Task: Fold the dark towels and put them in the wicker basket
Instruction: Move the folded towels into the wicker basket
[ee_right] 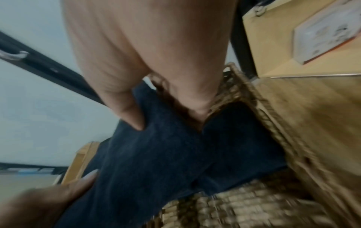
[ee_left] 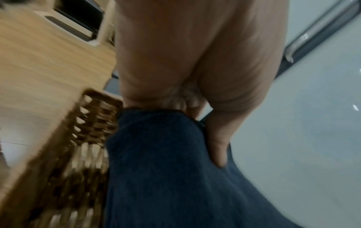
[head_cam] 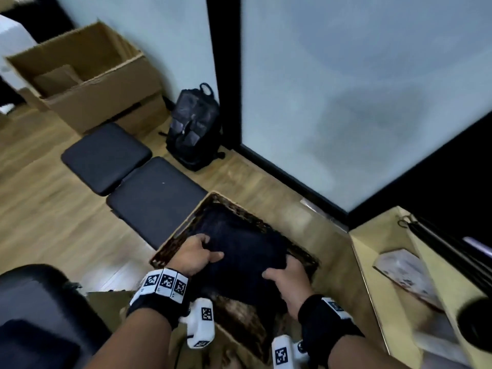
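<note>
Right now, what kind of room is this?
Probably a storage corner or back room of an office or home. There's a wood floor, an open cardboard box, a black backpack against the wall and a frosted glass panel.

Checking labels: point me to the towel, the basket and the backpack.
towel [head_cam: 239, 249]: head view, middle of the folded top face.
basket [head_cam: 239, 211]: head view, far woven rim.
backpack [head_cam: 193, 126]: head view, front panel.
</note>
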`<state>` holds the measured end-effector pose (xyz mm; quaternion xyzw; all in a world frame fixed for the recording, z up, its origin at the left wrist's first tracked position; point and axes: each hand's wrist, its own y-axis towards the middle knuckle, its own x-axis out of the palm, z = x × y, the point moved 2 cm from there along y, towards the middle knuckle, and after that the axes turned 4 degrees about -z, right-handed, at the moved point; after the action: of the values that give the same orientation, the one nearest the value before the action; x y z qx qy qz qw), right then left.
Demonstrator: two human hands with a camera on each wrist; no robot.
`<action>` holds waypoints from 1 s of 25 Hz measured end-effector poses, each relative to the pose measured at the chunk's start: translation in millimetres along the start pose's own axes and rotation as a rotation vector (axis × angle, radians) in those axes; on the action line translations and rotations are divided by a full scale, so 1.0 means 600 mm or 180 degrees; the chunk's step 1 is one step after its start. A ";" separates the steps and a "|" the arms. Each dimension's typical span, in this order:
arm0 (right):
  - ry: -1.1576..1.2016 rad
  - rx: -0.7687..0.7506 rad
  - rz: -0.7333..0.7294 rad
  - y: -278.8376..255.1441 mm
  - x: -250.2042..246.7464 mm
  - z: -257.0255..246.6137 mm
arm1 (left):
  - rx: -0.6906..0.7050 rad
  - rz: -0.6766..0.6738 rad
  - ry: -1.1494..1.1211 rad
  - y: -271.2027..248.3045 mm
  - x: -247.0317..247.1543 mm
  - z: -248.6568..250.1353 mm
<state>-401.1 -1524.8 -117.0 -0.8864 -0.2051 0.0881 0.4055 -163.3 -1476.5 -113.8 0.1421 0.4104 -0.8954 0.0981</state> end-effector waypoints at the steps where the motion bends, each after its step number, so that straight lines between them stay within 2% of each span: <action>1: -0.0151 0.0151 0.0171 0.005 -0.014 0.023 | 0.0033 -0.0054 0.0256 0.023 0.025 0.008; 6: -0.0271 0.0567 0.0692 0.022 -0.043 0.059 | 0.0378 -0.0321 0.1108 0.109 0.113 0.025; 10: -0.0672 0.0707 0.0730 0.041 -0.052 0.060 | 0.0424 -0.0809 0.2692 0.130 0.191 -0.004; 11: -0.0934 0.0643 0.0656 0.041 -0.047 0.057 | 0.0473 -0.0761 0.2946 0.125 0.202 -0.009; 15: -0.1772 0.0517 0.0112 0.071 -0.036 0.054 | 0.1165 0.0095 0.3398 0.112 0.228 -0.004; 17: -0.1842 0.0623 -0.0048 0.094 -0.035 0.059 | 0.1363 -0.0045 0.3420 0.112 0.246 -0.007; 22: -0.1472 0.0987 -0.0080 0.142 -0.034 0.084 | 0.0602 -0.0622 0.3122 0.149 0.264 -0.022; 25: -0.1343 0.1094 -0.0148 0.161 -0.034 0.098 | 0.0338 -0.0942 0.2671 0.164 0.264 -0.028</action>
<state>-410.3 -1550.0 -228.5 -0.7616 -0.2874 0.2950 0.5003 -280.4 -1536.4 -247.0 0.4375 0.3841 -0.7845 -0.2135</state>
